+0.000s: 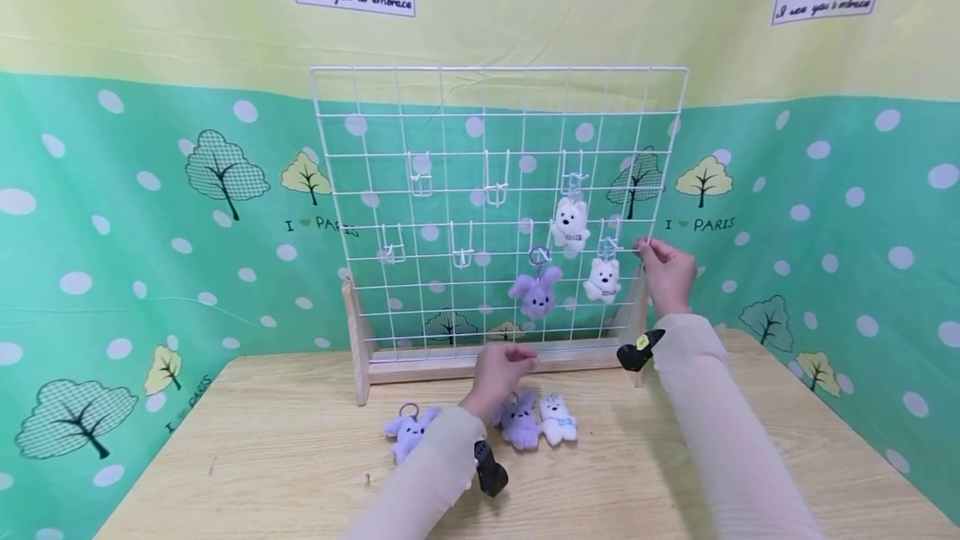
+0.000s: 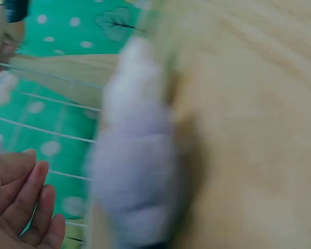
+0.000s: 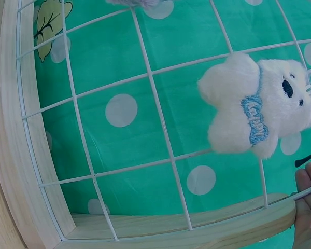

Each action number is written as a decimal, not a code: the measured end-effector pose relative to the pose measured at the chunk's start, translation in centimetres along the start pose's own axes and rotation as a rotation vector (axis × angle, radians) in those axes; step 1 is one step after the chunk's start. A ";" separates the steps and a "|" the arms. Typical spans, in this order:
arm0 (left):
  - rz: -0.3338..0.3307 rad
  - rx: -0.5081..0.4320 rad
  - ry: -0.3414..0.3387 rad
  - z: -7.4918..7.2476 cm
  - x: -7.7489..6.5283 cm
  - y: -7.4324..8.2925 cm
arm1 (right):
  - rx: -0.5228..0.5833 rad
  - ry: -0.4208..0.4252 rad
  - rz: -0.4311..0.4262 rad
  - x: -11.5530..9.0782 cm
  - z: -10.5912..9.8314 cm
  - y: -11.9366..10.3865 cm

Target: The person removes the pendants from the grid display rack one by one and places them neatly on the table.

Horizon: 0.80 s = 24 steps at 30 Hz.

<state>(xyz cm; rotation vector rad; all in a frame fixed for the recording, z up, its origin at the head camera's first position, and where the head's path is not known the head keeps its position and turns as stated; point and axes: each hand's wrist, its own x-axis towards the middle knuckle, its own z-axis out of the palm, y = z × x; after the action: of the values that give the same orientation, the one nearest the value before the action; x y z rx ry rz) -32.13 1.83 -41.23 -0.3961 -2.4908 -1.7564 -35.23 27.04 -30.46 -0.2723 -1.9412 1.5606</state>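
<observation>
My right hand [image 1: 670,273] pinches the right side wire of a white wire grid [image 1: 442,153] that stands upright in a wooden base. Close beside those fingers hangs a white plush dog keychain [image 1: 603,280], seen large in the right wrist view. Over the table in front of the base is my left hand [image 1: 498,373], fingers loosely bent with nothing in them. Under and beside it lie a purple plush bunny keychain [image 1: 519,423] and another white plush dog [image 1: 558,420]; both are blurred in the left wrist view.
Another white dog [image 1: 571,225] and a purple bunny [image 1: 537,294] hang on the grid. Several white hooks [image 1: 497,190] hold nothing. One more purple bunny [image 1: 408,432] lies on the wooden table [image 1: 277,440], partly behind the left sleeve. A patterned cloth [image 1: 150,215] surrounds the table.
</observation>
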 end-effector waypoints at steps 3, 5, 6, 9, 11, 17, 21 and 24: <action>0.037 -0.027 0.012 -1.2 0.5 2.2 | -0.002 0.001 0.005 0.1 0.0 0.0; 0.070 -0.059 0.027 -1.9 0.9 3.8 | -0.003 0.003 0.004 0.1 0.0 0.0; 0.092 -0.069 0.039 -2.3 1.1 4.5 | -0.004 0.004 0.003 0.1 0.0 0.0; 0.144 -0.091 0.078 -3.1 1.9 6.5 | -0.001 0.003 0.006 0.2 0.0 0.0; 0.174 -0.089 0.100 -3.5 2.4 7.6 | 0.002 0.002 0.004 0.2 0.0 0.0; 0.219 -0.029 0.166 -4.2 3.9 9.5 | 0.008 0.003 0.001 0.3 0.0 0.1; 0.231 0.025 0.209 -4.1 4.7 10.2 | 0.008 0.009 -0.001 0.3 0.1 0.2; 0.235 0.062 0.239 -4.0 5.1 10.4 | 0.007 0.009 -0.009 0.3 0.1 0.2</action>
<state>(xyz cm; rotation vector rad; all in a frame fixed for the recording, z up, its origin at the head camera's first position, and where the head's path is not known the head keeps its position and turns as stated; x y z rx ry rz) -34.87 2.29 -29.27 -0.4265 -2.2269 -1.5348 -35.54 27.15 -30.58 -0.2674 -1.9274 1.5573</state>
